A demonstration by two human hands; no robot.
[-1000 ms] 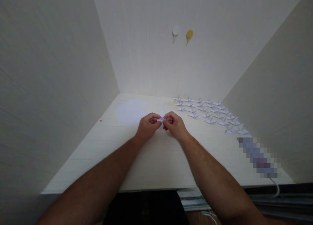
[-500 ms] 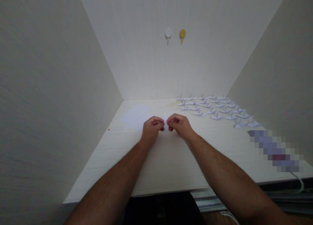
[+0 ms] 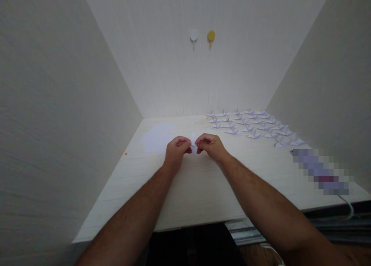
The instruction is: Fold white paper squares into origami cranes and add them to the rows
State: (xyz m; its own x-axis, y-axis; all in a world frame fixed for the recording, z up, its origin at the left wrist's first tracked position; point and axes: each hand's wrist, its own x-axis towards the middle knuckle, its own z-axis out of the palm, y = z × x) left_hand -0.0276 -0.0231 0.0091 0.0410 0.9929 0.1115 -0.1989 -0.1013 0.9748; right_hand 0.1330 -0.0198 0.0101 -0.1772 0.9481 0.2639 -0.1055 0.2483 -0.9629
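My left hand (image 3: pixel 176 152) and my right hand (image 3: pixel 211 146) meet over the middle of a pale wooden desk (image 3: pixel 199 188). Both are closed in a pinch on one small piece of white folded paper (image 3: pixel 193 141), which pokes up between the fingertips. Most of the paper is hidden by my fingers. A stack of flat white paper sheets (image 3: pixel 158 136) lies on the desk just left of and behind my left hand. Several finished white paper cranes (image 3: pixel 252 126) stand in rows at the back right.
Pale walls enclose the desk on the left, back and right. A white hook (image 3: pixel 193 36) and a yellow hook (image 3: pixel 211 36) hang on the back wall. A blurred-out object (image 3: pixel 321 171) with a white cable lies at the right edge. A small orange dot (image 3: pixel 125 153) marks the left side.
My hands stay pinched on the folded paper, working it slightly. The view has shifted, so the desk and cranes sit a little differently in the picture.
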